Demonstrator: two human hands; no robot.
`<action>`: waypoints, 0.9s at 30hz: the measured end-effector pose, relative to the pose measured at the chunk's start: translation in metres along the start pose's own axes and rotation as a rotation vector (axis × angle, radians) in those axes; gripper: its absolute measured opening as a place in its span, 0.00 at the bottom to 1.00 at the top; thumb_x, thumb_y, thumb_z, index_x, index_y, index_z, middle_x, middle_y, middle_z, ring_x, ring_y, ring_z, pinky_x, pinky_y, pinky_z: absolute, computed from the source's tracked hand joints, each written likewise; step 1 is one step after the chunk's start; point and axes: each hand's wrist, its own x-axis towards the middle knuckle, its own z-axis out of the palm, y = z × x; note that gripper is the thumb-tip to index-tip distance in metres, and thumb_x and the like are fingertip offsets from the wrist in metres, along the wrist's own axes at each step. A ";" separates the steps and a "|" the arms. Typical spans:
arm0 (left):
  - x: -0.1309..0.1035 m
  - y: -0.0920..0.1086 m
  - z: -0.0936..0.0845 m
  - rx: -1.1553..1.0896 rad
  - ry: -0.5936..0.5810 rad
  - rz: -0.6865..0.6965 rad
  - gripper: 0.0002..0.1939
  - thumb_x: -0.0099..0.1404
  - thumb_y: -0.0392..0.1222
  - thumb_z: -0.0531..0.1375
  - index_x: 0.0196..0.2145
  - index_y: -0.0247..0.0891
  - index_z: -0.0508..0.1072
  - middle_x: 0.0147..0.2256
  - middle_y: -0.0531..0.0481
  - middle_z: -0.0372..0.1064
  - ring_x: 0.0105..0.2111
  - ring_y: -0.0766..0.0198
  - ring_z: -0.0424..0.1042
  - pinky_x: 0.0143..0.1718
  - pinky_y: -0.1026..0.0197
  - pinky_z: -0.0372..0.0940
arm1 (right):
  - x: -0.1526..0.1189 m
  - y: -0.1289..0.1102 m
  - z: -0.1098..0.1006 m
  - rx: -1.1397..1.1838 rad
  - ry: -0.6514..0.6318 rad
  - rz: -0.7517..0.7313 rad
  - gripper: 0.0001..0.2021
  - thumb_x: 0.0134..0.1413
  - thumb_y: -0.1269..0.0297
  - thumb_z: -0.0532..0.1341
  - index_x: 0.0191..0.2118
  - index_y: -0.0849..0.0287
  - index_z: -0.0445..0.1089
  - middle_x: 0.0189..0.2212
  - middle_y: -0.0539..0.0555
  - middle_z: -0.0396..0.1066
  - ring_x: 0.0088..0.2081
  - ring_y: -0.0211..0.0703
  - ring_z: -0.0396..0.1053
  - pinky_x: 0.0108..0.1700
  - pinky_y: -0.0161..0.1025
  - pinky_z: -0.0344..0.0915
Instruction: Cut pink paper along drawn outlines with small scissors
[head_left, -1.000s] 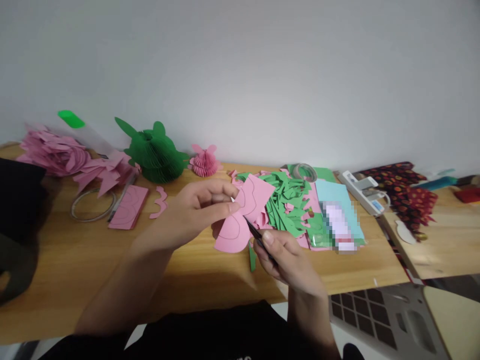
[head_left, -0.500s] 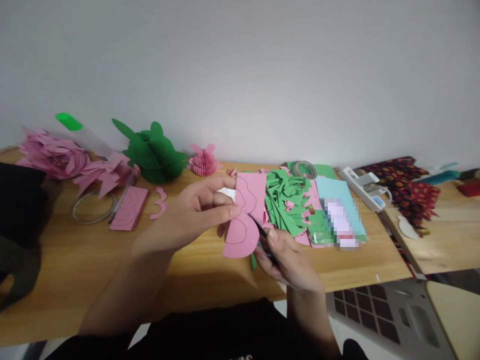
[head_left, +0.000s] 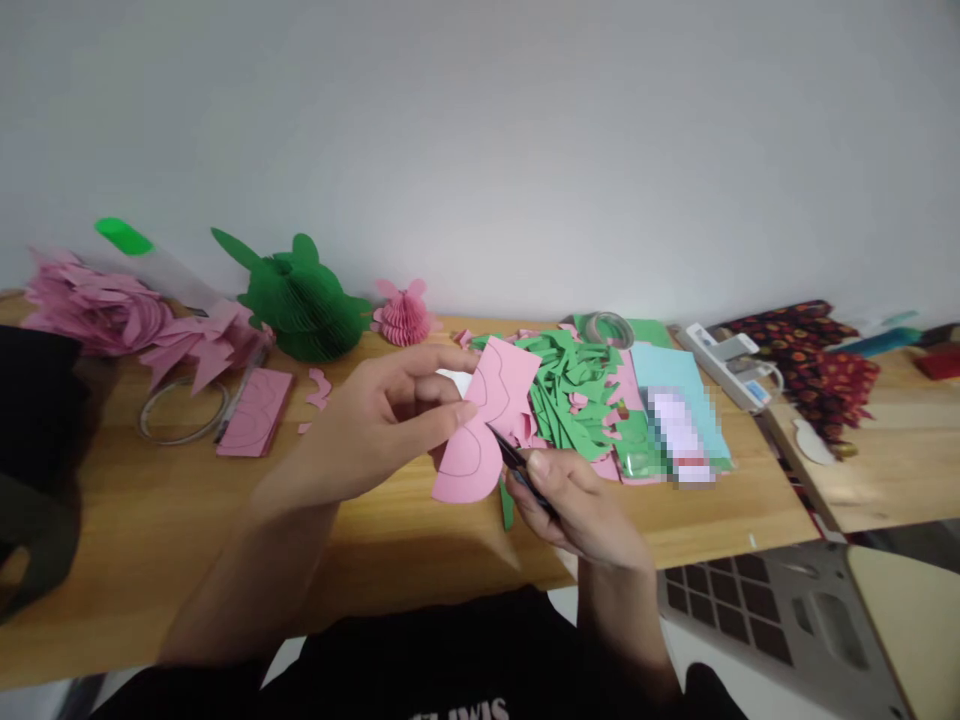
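Between thumb and fingers, my left hand (head_left: 401,415) pinches a piece of pink paper (head_left: 504,378) with curved outlines drawn on it. Its lower part is cut to a rounded edge, and the upper part keeps straight edges. My right hand (head_left: 574,500) is closed round a pair of dark scissors (head_left: 521,468), whose tips sit at the notch in the paper's right side. The handles are mostly hidden by my fingers. Behind the paper lies a heap of green paper scraps (head_left: 574,385) mixed with pink ones.
Left of my hands are folded pink paper (head_left: 255,412), a tape roll (head_left: 184,412), a green honeycomb paper ball (head_left: 300,310) and a small pink one (head_left: 405,315). To the right lie blue paper (head_left: 667,370), a power strip (head_left: 724,365) and patterned cloth (head_left: 802,360).
The pink paper has tilted clockwise and shifted slightly left in my left hand. The scissor blades look closer together at the notch. The whole view has shifted slightly.
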 end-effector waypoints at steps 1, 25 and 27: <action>0.000 0.001 0.000 0.016 0.010 0.003 0.10 0.56 0.38 0.63 0.37 0.38 0.73 0.18 0.59 0.67 0.18 0.70 0.66 0.18 0.70 0.63 | 0.000 0.000 0.000 0.003 0.001 -0.001 0.24 0.63 0.45 0.53 0.21 0.56 0.57 0.10 0.39 0.47 0.11 0.27 0.39 0.13 0.31 0.35; 0.006 -0.007 0.004 0.097 -0.001 -0.004 0.11 0.55 0.42 0.65 0.37 0.38 0.74 0.18 0.57 0.66 0.19 0.68 0.65 0.18 0.69 0.64 | -0.003 0.008 -0.007 0.045 0.004 0.087 0.26 0.62 0.40 0.50 0.21 0.56 0.57 0.09 0.40 0.47 0.10 0.27 0.39 0.11 0.31 0.35; 0.005 -0.005 0.005 0.095 -0.008 -0.006 0.11 0.55 0.40 0.64 0.37 0.38 0.73 0.19 0.57 0.68 0.19 0.69 0.65 0.18 0.69 0.64 | -0.002 0.009 -0.008 0.050 -0.015 0.103 0.26 0.63 0.40 0.49 0.23 0.56 0.59 0.09 0.39 0.48 0.10 0.27 0.39 0.11 0.31 0.35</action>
